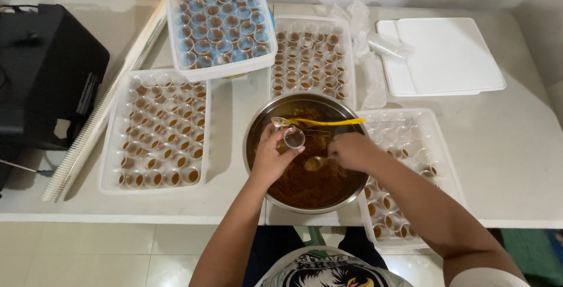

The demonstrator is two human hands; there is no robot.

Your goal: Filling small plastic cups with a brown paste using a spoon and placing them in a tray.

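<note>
White tabletop [516, 158] against a pale wall carries the whole work area, with tiled floor visible below its near edge. At the centre stands a round stainless-steel mixing bowl [258, 122] filled with coarse brown crumbly mixture [305, 187]. Above the bowl, the left hand [271, 156] holds a small clear plastic cup [294, 138] tilted on its side, thumb and fingers closed narrowly around the cup wall, mouth facing the right hand. The right hand [350, 149] is closed around the handle of a small metal spoon [314, 163], whose loaded bowl lies just above the mixture and just below the cup. A yellow plastic spoon [319, 122] rests across the bowl rim, untouched. Judged from this arrangement, the step in hand is portioning: one scoop of mixture is being brought to one cup. The next move appears to call for raising the spoon to the cup mouth, tipping the load in without spilling over the rim, then seating the cup in a free cell. Just right of the bowl, a clear compartment tray [437, 140] is partly filled, its near rows holding brown-filled cups and its far rows holding empty ones. To the left, a second tray of filled cups [155, 131] lies flat; behind the bowl sits a third filled tray [311, 58], and a fourth tray with blue-tinted cups [218, 23] lies partly over its neighbours. White tray lids [446, 55] lie at far right, crumpled clear plastic bags [369, 46] beside them, and a black case [44, 76] occupies the left edge.
</note>
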